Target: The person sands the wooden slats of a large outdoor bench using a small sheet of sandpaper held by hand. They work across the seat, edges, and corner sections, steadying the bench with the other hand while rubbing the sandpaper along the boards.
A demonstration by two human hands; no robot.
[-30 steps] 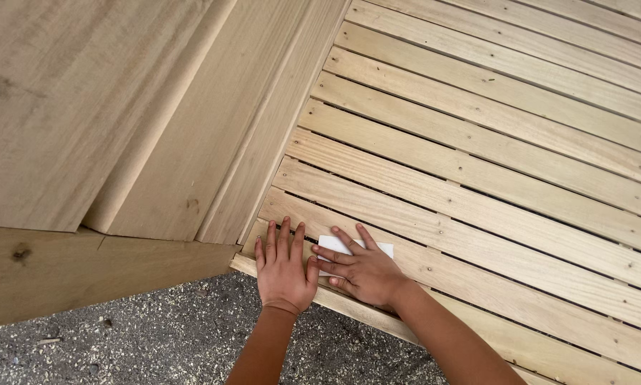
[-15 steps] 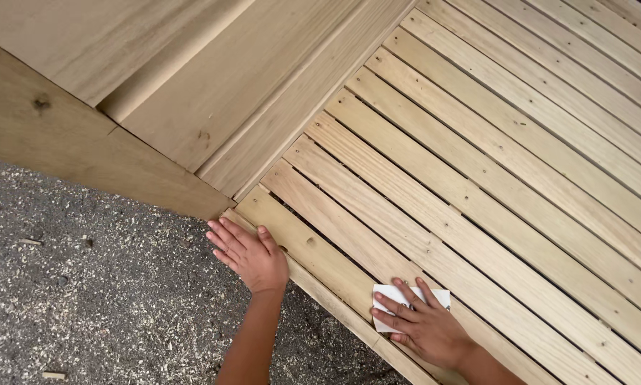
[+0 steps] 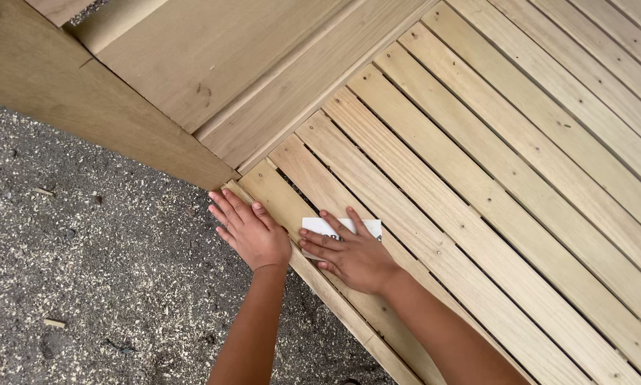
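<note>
While both forearms enter from the lower edge, the left hand (image 3: 253, 232) is laid flat and open, fingers together, on the outer edge of the slats (image 3: 434, 214), gripping nothing. The right hand (image 3: 352, 253) is pressed palm-down with fingers spread over a white pad (image 3: 338, 228), which is pinned against the second slat in from the edge, just beside the left hand; the pad is held by downward pressure, not by a closed fist. What kind of pad it is cannot be told; most of it is hidden under the fingers.

Gravel (image 3: 85, 271) strewn with wood shavings is seen left of the slats, at a lower level. Beyond the hands, a wide board (image 3: 99, 121) is seen running diagonally, butted against a stack of planks (image 3: 221, 64) at the top.

Risks, as judged: the pad could be dragged into a gap between slats and snagged, caused by a stroke across the grain. Splinters could be picked up by the bare left palm at the raw edge. Screw heads in the slats could tear the pad.
</note>
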